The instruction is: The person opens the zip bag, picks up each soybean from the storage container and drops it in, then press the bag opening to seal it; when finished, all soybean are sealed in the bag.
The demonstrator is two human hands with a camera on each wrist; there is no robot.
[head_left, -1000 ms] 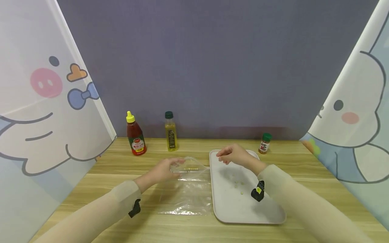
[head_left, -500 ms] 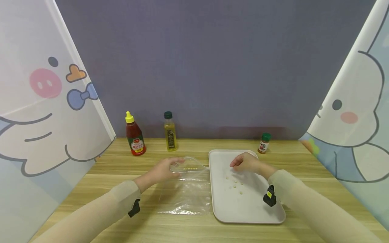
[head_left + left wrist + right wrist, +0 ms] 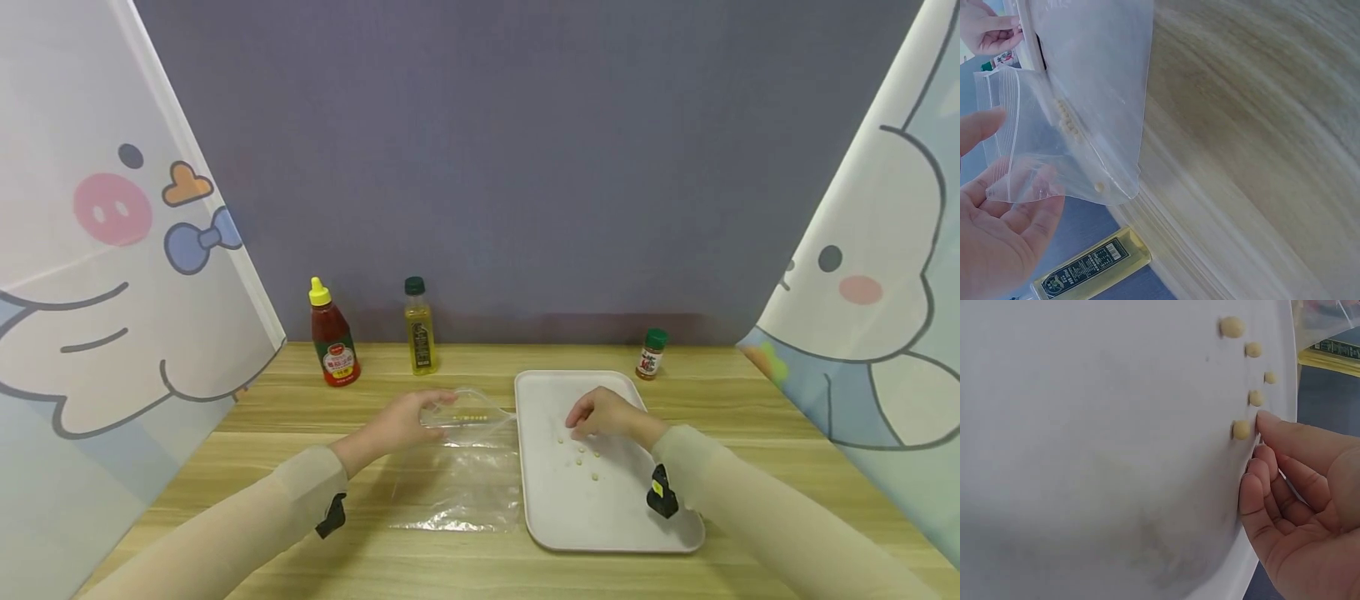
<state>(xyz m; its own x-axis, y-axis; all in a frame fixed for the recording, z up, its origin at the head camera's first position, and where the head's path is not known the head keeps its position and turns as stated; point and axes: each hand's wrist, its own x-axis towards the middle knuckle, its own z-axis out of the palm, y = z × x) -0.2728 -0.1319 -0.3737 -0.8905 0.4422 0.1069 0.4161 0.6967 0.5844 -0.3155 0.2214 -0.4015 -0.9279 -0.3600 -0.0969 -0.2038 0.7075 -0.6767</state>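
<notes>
As five beans [image 3: 1255, 398] dot the tray [image 3: 622, 512] toward ten o'clock, seemingly light, hard, likely rollers best pinched side-on, the right hand [image 3: 606, 414] sits curled at their one o'clock, holding what, I can't tell; at the tray's nine, the left hand [image 3: 400, 419] grips the bag [image 3: 461, 492] by its mouth.

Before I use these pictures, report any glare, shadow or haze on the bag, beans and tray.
Head view: glare streaks the near edge of the clear zip bag; left wrist view: soybeans inside it look hazy; right wrist view: a soft shadow darkens the white tray near the right hand.
</notes>
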